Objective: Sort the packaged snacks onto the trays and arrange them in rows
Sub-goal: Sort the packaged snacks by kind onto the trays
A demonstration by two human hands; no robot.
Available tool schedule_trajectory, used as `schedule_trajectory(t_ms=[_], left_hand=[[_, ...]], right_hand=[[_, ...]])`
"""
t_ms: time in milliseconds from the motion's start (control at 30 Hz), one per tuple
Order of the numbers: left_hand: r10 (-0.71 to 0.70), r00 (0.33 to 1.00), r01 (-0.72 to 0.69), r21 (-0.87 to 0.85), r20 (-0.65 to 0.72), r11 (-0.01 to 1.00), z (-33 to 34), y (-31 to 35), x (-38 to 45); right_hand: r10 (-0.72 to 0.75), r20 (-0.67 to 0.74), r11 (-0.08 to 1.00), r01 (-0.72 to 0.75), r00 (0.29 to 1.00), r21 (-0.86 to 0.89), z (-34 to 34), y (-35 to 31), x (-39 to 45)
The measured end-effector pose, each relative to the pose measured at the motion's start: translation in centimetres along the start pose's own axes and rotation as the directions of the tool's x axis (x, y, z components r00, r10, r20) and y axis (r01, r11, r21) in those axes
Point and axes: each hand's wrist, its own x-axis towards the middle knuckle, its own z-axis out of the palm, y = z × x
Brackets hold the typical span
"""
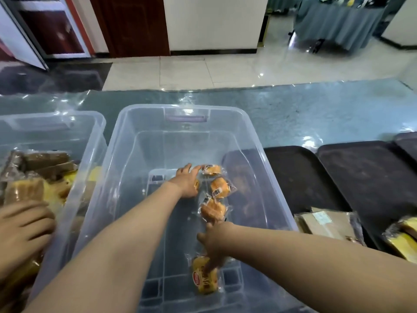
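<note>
A clear plastic bin (255, 132) stands in the middle of the table. Three orange buns in clear wrappers lie in a line on its floor: one far (211, 169), one in the middle (220, 187), one near (213, 210). My left hand (188, 180) reaches in with fingers stretched toward the far bun, its palm over another packet that barely shows. My right hand (216, 241) points down, straight fingertips touching a yellow wrapped cake (205, 277) at the bin's near end. Dark trays (300, 177) (365, 177) lie to the right.
A second clear bin (94, 123) on the left holds several brown and yellow wrapped cakes, and another person's hand (22, 224) is in it. A brown packet (327, 222) and a yellow packet (401, 242) lie on the trays' near ends. A third dark tray (408, 143) shows at far right.
</note>
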Motion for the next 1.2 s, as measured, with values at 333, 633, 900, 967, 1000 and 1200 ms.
schedule_trajectory(t_ms=[333, 633, 900, 967, 1000, 1200], left_hand=[[0.222, 0.975, -0.214, 0.177, -0.027, 0.961, 0.4, 1.4, 2.0], [0.269, 0.941, -0.246, 0.134, -0.205, 0.96, 1.9, 0.6, 1.8], [0.217, 0.94, -0.17, 0.188, -0.264, 0.967, 0.3, 0.7, -0.4], [0.203, 0.933, -0.157, 0.173, -0.296, 0.972, -1.1, 0.9, -1.2], [0.197, 0.932, -0.153, 0.161, -0.305, 0.975, -1.7, 1.0, -1.8], [0.108, 0.884, -0.104, 0.033, -0.454, 0.994, -6.2, 1.6, -6.3]], right_hand=[[-0.045, 0.079, 0.991, 0.034, 0.996, 0.128, -0.5, -0.5, 0.1], [-0.108, 0.195, 0.985, 0.131, 0.975, -0.108, -2.6, 0.1, 0.1], [-0.106, 0.119, 0.989, 0.117, 0.987, -0.092, -5.7, 1.5, -1.6], [-0.075, 0.051, 0.996, 0.077, 0.996, -0.037, -6.3, 2.4, -3.2], [-0.064, -0.003, 0.998, 0.063, 0.998, -0.017, -6.5, 2.8, -4.1], [-0.067, -0.355, 0.989, 0.108, 0.932, 0.099, -6.6, 4.2, -7.8]])
